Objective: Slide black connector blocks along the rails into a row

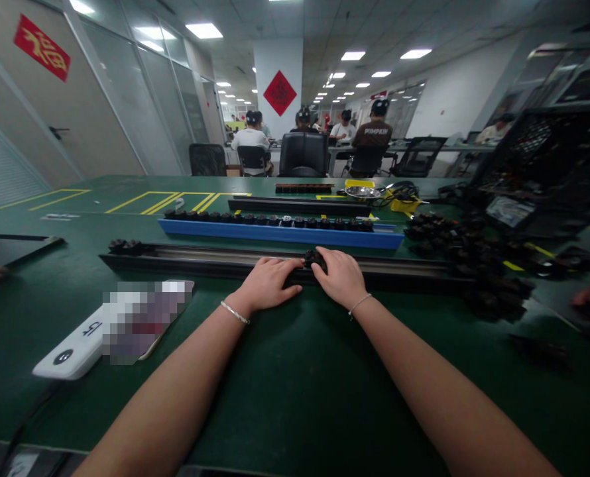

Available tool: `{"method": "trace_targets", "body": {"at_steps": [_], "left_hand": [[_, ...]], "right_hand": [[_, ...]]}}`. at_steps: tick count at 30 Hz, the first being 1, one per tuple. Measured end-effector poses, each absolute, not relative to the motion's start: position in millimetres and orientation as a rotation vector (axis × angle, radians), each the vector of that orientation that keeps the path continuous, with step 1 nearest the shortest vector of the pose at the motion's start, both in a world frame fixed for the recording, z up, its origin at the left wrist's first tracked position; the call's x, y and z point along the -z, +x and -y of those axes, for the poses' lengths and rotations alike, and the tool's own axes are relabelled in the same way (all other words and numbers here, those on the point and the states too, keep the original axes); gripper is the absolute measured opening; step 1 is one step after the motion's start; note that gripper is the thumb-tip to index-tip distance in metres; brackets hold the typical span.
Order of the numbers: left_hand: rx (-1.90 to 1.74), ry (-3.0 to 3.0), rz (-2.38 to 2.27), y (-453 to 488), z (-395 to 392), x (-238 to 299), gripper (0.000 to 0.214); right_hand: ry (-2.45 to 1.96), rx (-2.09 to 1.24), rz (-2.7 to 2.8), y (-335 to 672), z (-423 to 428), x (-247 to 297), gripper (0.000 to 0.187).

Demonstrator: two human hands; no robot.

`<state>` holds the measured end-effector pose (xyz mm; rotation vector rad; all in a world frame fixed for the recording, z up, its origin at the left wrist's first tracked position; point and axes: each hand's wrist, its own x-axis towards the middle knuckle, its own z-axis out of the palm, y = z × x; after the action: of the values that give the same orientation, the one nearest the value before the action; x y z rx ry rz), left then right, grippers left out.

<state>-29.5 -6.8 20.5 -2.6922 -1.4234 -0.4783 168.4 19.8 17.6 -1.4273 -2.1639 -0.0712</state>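
Observation:
A long black rail [200, 262] with a pale channel along its middle lies across the table in front of me. My right hand [342, 277] pinches a small black knobbly part [315, 260] between thumb and fingers, at the rail's channel. Beside it my left hand [271, 283] rests over the rail's near edge, fingers stretched out and thumb apart. Its index fingertip reaches close to the part; whether it touches, I cannot tell. More small black parts [124, 246] sit at the rail's left end. Fingers partly hide the held part.
Behind stands a blue rail [280, 232] lined with black parts, then another black rail [299, 205]. A heap of black parts [447, 235] lies right, near a metal bowl [362, 192]. A white power bank [71, 354] and phone [166, 318] lie left. Other people's hands show at both sides.

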Motion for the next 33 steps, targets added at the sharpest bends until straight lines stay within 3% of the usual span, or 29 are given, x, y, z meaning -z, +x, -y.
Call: {"method": "trace_targets", "body": {"at_steps": [33], "left_hand": [[0.428,-2.544,1.45,-27.1,4.9,-11.1,0.059]], "right_hand": [[-1.543,0.015,2.116,164.6,-22.6,-22.2,0.03]]}}
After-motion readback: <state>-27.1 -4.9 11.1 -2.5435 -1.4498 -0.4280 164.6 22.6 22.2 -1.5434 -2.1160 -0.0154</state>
